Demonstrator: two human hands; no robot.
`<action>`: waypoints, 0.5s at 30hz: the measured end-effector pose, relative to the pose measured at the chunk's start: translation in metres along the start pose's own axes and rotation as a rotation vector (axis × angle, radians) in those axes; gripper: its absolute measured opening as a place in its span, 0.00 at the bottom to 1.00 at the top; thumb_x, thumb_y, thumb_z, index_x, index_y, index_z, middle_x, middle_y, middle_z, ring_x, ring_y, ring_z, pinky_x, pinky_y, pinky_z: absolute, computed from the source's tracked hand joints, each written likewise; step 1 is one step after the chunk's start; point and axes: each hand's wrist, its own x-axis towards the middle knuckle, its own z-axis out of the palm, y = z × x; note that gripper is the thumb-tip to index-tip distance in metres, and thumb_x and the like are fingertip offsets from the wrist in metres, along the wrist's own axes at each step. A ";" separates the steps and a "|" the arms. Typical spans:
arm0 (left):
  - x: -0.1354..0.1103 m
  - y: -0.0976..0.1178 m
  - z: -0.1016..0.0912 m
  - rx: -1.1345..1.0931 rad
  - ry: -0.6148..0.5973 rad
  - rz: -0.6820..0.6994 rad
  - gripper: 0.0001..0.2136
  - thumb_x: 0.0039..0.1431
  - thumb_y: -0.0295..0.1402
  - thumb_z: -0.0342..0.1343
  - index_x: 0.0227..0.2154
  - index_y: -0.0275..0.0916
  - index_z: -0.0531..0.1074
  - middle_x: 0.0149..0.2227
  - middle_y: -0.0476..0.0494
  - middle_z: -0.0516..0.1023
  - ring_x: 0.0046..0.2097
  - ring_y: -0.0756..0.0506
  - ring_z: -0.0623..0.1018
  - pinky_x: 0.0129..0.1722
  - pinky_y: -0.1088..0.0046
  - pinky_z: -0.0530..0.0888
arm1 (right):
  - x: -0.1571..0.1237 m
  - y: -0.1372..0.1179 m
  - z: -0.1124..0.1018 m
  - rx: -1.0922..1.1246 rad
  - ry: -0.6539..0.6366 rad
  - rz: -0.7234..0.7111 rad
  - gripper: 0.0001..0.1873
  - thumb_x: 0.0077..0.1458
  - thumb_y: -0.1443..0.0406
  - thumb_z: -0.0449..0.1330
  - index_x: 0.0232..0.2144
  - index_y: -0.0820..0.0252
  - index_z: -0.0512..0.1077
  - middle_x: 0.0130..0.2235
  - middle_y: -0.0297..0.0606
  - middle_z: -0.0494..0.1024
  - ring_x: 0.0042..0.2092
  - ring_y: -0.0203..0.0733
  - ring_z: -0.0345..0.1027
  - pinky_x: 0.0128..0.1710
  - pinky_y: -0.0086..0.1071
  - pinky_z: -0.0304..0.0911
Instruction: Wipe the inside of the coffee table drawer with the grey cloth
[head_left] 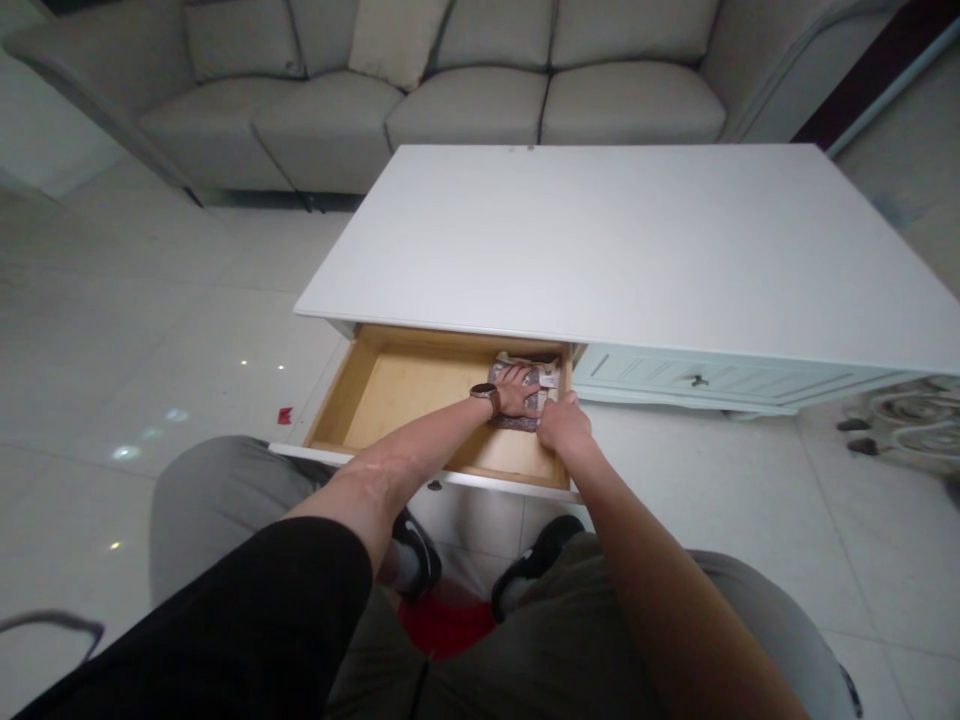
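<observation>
A wooden drawer with a white front is pulled out of the white coffee table. In its right end lies a flat packet with a brown and whitish pattern; its kind is unclear. My left hand, a watch on its wrist, rests on the packet with the fingers spread. Close against the packet's right edge and the drawer's right wall is my right hand. Its fingers are curled closed, and what they grip is hidden.
A beige sofa stands behind the table. Beside the open drawer, a second drawer front with a small knob is closed. A small red piece lies on the tiled floor at left. My knees and shoes are below the drawer.
</observation>
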 end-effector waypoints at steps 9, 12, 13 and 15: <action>-0.040 0.014 0.034 0.023 -0.116 0.120 0.48 0.55 0.64 0.55 0.73 0.43 0.56 0.78 0.36 0.32 0.77 0.29 0.32 0.73 0.43 0.36 | -0.006 -0.002 -0.005 -0.014 -0.006 -0.016 0.29 0.63 0.62 0.60 0.64 0.67 0.69 0.65 0.65 0.62 0.62 0.53 0.68 0.56 0.35 0.67; -0.055 0.016 0.041 0.042 -0.160 0.148 0.48 0.55 0.65 0.55 0.73 0.44 0.56 0.78 0.37 0.29 0.77 0.30 0.31 0.73 0.45 0.35 | -0.004 -0.001 -0.003 -0.024 0.000 -0.033 0.26 0.67 0.64 0.54 0.63 0.69 0.70 0.64 0.65 0.64 0.63 0.53 0.68 0.56 0.35 0.67; -0.059 0.016 0.043 0.052 -0.166 0.150 0.49 0.54 0.65 0.55 0.73 0.44 0.55 0.78 0.37 0.29 0.77 0.31 0.31 0.73 0.45 0.35 | -0.003 -0.001 -0.002 -0.029 -0.001 -0.034 0.25 0.67 0.64 0.53 0.63 0.69 0.70 0.63 0.65 0.64 0.62 0.53 0.68 0.56 0.36 0.67; -0.065 0.012 0.044 0.066 -0.169 0.144 0.49 0.53 0.65 0.57 0.73 0.45 0.55 0.78 0.38 0.28 0.77 0.31 0.30 0.73 0.45 0.35 | -0.002 0.000 0.000 -0.034 -0.002 -0.032 0.26 0.67 0.64 0.53 0.64 0.69 0.68 0.64 0.65 0.64 0.62 0.53 0.69 0.55 0.36 0.67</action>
